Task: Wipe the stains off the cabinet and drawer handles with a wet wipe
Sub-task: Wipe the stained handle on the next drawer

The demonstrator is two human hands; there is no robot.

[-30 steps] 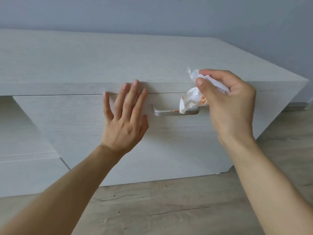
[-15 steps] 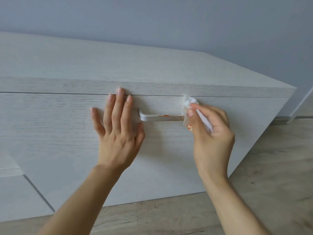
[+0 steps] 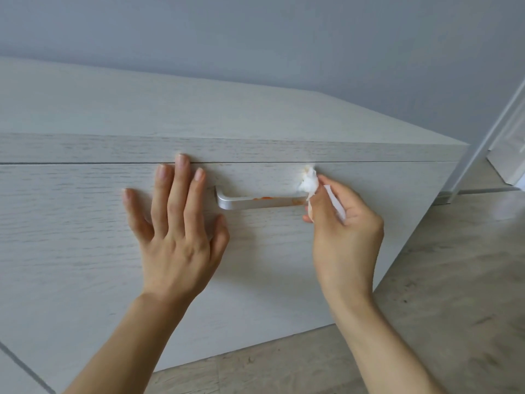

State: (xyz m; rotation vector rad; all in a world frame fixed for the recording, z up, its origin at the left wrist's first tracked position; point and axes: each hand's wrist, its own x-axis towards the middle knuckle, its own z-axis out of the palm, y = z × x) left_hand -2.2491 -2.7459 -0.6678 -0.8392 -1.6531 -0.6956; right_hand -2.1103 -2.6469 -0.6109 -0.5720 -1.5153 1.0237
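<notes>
my left hand [image 3: 176, 237] flat on the drawer front [image 3: 71, 237], fingers spread, right hand [image 3: 345, 231] pinching a wet wipe [image 3: 309, 183] at the orange-stained handle [image 3: 255, 201] right end

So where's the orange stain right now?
In the head view, the orange stain sits on top of the silver drawer handle, around its middle, between the flat left hand and the right hand gripping the wet wipe.

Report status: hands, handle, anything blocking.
Left hand flat on pale wood drawer front. Right hand grips crumpled white wet wipe at silver handle. Orange stain remains. Nothing blocking.
</notes>
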